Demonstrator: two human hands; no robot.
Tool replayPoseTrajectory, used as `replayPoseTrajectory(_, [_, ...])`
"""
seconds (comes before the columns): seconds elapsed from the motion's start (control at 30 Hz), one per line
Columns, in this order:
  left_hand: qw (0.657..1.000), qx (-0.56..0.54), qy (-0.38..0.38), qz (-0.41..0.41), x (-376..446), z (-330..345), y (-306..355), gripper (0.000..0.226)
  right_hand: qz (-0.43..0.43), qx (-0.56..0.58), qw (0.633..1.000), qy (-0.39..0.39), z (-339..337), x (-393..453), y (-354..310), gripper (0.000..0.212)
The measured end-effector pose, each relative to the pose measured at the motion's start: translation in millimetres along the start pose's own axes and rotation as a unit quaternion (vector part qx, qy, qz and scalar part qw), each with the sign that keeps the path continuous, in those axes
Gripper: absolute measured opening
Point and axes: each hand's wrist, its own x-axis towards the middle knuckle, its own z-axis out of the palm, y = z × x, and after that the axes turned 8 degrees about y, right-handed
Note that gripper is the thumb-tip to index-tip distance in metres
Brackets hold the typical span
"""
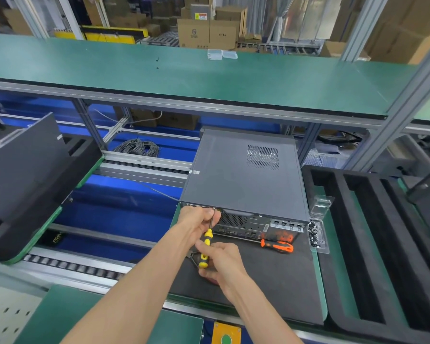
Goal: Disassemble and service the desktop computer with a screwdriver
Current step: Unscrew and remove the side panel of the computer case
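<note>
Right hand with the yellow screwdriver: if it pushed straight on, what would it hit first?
Most likely the left hand, which steadies the shaft of the yellow screwdriver ahead of the right hand; just beyond is the rear top edge of the computer case. Depth is uncertain.

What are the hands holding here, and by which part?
Both hold the yellow-and-black screwdriver: the right hand grips its handle, and the left hand pinches the metal shaft near the tip, at the computer case's rear edge.

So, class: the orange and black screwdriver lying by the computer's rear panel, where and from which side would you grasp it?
Grip the orange screwdriver round its thick handle, coming from above. It lies flat on the black mat, handle pointing right, with the desktop computer close behind it, so the top and near side are probably the open ways in.
</note>
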Motion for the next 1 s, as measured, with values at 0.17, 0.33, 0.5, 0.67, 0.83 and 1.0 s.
replayPoseTrajectory(0.17, [0.999,0.038,-0.005,0.030,-4,2,0,0.023,0.009,0.040,0.998,-0.053,-5,1,-2,0.018])
replayPoseTrajectory(0.33, [1.000,0.023,0.006,0.017,0,2,-1,0.015,-0.015,-0.011,1.000,-0.018,-4,-1,-1,0.037])
replayPoseTrajectory(0.5, [0.999,0.045,0.000,0.029,4,1,-3,0.019,-0.002,0.042,0.997,-0.058,-9,2,-1,0.023])
replayPoseTrajectory(0.67, [1.000,0.001,0.017,0.008,8,2,-4,0.014,-0.014,-0.002,0.999,-0.039,-7,0,-2,0.036])
replayPoseTrajectory(0.83, [1.000,-0.012,0.014,0.005,10,3,-5,0.013,-0.013,0.025,0.996,-0.081,-12,2,-3,0.019])
replayPoseTrajectory(1.0, [1.000,-0.025,0.018,-0.003,10,2,-5,0.013,-0.007,-0.004,0.999,-0.049,-7,-1,-3,0.035])
